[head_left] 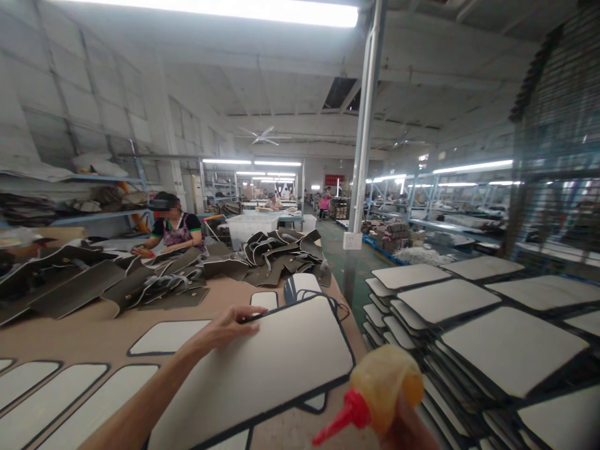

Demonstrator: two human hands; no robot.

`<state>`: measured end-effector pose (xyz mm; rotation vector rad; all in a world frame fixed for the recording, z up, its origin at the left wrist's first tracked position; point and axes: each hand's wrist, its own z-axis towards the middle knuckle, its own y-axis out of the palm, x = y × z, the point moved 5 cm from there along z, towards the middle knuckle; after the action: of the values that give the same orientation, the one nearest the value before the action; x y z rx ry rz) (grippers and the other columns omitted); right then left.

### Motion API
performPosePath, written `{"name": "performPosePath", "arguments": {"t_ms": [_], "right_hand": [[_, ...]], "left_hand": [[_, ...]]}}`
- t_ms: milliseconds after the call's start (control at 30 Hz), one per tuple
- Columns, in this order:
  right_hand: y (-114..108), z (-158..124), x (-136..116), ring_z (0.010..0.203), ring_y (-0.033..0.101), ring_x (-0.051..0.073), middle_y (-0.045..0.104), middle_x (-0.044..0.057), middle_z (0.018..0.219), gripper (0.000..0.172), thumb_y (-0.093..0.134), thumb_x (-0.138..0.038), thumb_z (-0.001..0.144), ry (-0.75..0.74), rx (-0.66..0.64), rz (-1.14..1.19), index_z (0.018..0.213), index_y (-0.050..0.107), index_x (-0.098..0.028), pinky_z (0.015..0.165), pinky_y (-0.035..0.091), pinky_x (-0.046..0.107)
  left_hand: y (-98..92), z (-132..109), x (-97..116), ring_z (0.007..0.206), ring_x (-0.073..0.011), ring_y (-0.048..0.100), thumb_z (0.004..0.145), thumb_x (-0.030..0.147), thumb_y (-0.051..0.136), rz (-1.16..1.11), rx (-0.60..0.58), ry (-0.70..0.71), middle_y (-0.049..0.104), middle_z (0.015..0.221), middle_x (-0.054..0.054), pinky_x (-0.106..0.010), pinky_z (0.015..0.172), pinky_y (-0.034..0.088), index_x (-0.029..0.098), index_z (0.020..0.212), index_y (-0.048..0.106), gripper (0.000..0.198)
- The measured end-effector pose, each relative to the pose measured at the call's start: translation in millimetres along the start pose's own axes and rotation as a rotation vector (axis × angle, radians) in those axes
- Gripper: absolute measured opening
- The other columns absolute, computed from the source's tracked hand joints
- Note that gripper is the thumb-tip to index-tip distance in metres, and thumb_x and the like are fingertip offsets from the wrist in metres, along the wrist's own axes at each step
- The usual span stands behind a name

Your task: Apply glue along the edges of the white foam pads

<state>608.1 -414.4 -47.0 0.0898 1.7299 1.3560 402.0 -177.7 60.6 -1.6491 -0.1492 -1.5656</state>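
Note:
My left hand (229, 326) rests on the far left edge of a large white panel with black trim (262, 372) lying on the brown table; its fingers are curled over the edge. My right hand (407, 428) shows only at the bottom edge, closed around a yellow squeeze bottle with a red nozzle (375, 394). The nozzle points down and left, just off the panel's right corner.
More white black-edged panels (70, 400) lie in a row on the table (94, 331). Dark grey fabric pieces (154, 281) pile up farther back, where a seated person (175, 228) works. Stacks of white panels (469, 337) fill racks on the right. A metal post (363, 156) stands beyond the table.

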Motion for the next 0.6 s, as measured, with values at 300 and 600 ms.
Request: {"name": "performPosePath", "arguments": {"t_ms": [300,600], "right_hand": [[64,47,-102,0.09,0.062,0.025,0.068,0.006,0.093,0.045,0.077,-0.028,0.058,-0.477,-0.031,-0.238,0.1,0.065,-0.022,0.093,0.041,0.047],[84,45,-99,0.07,0.063,0.023,0.068,0.005,0.079,0.047,0.081,-0.024,0.048,-0.458,-0.119,-0.336,0.092,0.067,-0.019,0.084,0.046,0.051]], "left_hand": [[-11.4,-51,15,0.082,-0.0235,0.06,0.067,0.036,0.067,-0.065,-0.241,-0.14,0.07,0.085,-0.001,-0.025,0.07,0.044,0.022,0.101,0.07,0.037],[-22.4,-58,13,0.083,-0.021,0.058,0.071,0.025,0.066,-0.142,-0.27,-0.151,0.069,0.089,-0.002,-0.022,0.072,0.042,0.021,0.103,0.069,0.033]]}}
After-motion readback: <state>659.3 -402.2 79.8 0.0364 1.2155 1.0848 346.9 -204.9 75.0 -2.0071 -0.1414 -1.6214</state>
